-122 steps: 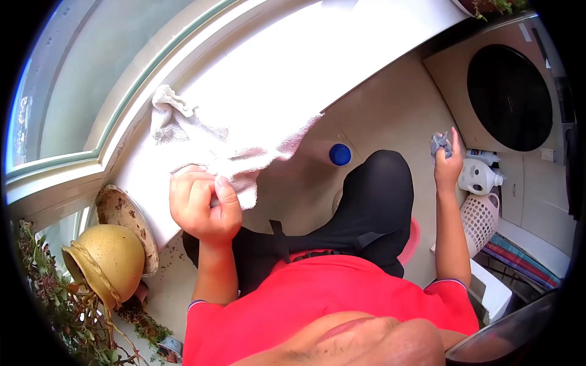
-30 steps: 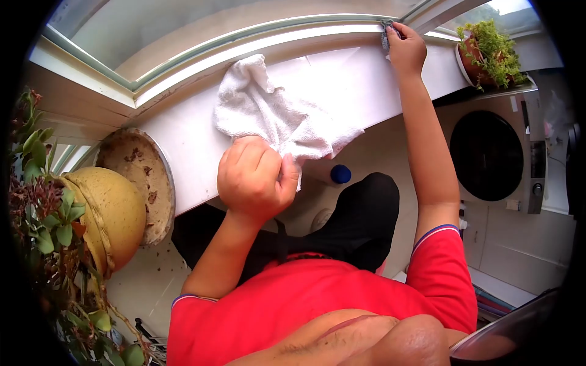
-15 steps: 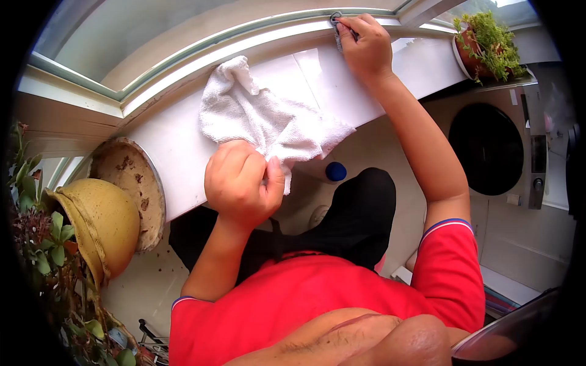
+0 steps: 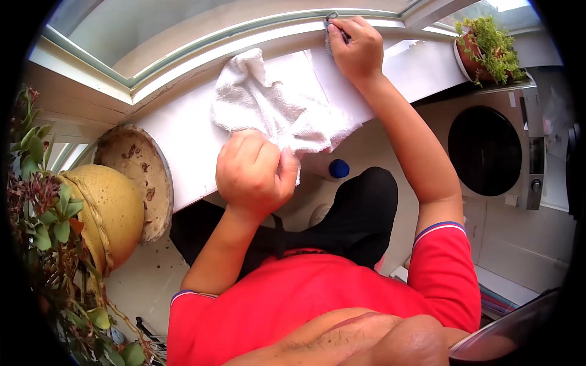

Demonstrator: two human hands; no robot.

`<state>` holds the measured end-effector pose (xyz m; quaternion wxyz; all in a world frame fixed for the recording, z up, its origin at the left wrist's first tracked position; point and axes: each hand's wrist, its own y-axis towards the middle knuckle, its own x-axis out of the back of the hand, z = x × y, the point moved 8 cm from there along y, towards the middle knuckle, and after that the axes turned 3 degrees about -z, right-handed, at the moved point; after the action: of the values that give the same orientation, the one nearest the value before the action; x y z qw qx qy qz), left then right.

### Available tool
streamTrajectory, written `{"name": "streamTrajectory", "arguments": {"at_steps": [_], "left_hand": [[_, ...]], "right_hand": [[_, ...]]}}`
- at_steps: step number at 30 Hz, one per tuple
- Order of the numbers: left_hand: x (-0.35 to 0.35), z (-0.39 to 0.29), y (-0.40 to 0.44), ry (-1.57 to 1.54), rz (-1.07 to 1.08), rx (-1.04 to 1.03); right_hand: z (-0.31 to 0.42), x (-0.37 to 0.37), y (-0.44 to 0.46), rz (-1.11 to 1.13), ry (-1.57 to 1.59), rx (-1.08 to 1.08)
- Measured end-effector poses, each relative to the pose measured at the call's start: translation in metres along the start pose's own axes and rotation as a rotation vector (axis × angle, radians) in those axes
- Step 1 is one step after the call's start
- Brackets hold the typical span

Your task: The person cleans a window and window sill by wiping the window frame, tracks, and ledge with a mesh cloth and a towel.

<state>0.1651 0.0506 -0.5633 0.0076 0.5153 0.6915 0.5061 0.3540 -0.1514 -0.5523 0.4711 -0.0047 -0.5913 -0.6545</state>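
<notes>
My left hand [image 4: 253,174] is closed in a fist around the near edge of a white towel [image 4: 278,110]. The crumpled towel spreads over the white windowsill [image 4: 177,149] and drapes past its front edge. Farther out, my right hand [image 4: 359,52] pinches a small grey cloth-like piece with a dark loop [image 4: 329,38] against the window frame [image 4: 281,30]. My fingers cover part of that piece, so its exact kind is unclear.
A yellow pot [image 4: 119,210] and a round soil-stained dish [image 4: 137,165] stand at left beside leafy plants [image 4: 49,232]. A potted green plant [image 4: 491,49] sits on the sill's right end, near a washing machine [image 4: 486,151]. Below the sill is a blue-capped bottle [image 4: 339,169].
My right hand has slid a little left along the window frame with the grey piece. The left hand keeps its hold on the towel; the view has shifted slightly.
</notes>
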Motion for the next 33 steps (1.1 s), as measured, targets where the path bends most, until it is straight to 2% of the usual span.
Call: {"name": "streamTrajectory", "arguments": {"at_steps": [2,5,8,11,15,18,21,28,33], "left_hand": [[0.0,0.0,-0.002,0.01,0.012,0.007],[0.0,-0.002,-0.001,0.018,0.007,0.011],[0.0,-0.004,0.0,0.018,0.001,0.006],[0.0,-0.006,0.0,0.019,-0.016,-0.01],[0.0,-0.004,-0.002,0.007,-0.006,-0.005],[0.0,-0.004,-0.001,0.009,-0.016,-0.007],[-0.001,-0.005,0.0,0.027,-0.022,-0.025],[-0.005,-0.004,0.0,0.083,-0.004,-0.035],[-0.01,-0.004,0.001,0.063,0.047,-0.022]], "right_hand": [[0.032,-0.017,0.001,0.041,-0.077,0.011],[0.057,-0.019,-0.003,0.047,-0.017,0.101],[0.092,-0.022,-0.018,0.271,0.019,0.102],[0.105,-0.017,-0.022,0.262,0.037,0.166],[0.067,-0.002,-0.023,0.265,-0.012,0.257],[0.002,0.016,-0.011,0.193,-0.254,0.151],[-0.034,0.029,-0.001,0.205,-0.247,0.078],[0.008,0.022,0.013,0.135,-0.282,0.392],[0.039,-0.004,0.009,0.171,-0.199,0.407]]}}
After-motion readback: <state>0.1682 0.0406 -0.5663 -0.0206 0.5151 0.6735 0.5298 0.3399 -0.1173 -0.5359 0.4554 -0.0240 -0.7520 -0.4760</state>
